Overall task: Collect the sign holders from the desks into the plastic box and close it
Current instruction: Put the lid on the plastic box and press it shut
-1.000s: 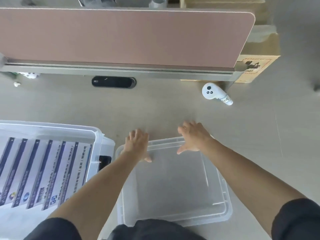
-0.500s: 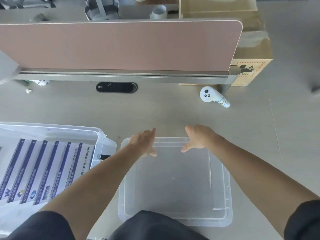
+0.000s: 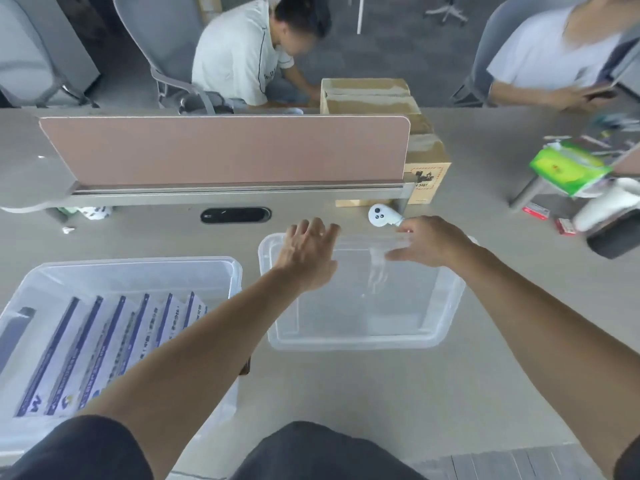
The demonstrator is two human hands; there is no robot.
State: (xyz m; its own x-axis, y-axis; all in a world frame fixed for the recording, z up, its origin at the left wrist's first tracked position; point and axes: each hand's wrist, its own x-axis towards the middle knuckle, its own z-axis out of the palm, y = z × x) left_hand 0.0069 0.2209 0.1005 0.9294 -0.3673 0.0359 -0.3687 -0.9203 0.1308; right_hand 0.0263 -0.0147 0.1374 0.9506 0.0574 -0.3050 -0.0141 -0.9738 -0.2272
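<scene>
A clear plastic box [image 3: 138,263] stands at the left of the desk with several blue-and-white sign holders [image 3: 104,348] lying in a row inside it. To its right a clear plastic lid [image 3: 363,341] lies flat on the desk. My left hand [image 3: 308,254] hovers over the lid's far left corner with its fingers spread and straight. My right hand [image 3: 429,242] is at the far edge of the lid, fingers extended and pointing left. Neither hand grips anything.
A pink divider [image 3: 225,150] runs along the back of the desk, with a black cable port [image 3: 235,215] below it. A white controller [image 3: 381,215] lies just beyond my right hand. Cardboard boxes [image 3: 426,164] and a green packet [image 3: 568,168] sit farther right. Two people sit beyond the desk.
The view has tilted up and now shows the people behind the divider. The lid has slid away from me, and both hands have stayed at its far edge with fingers more spread.
</scene>
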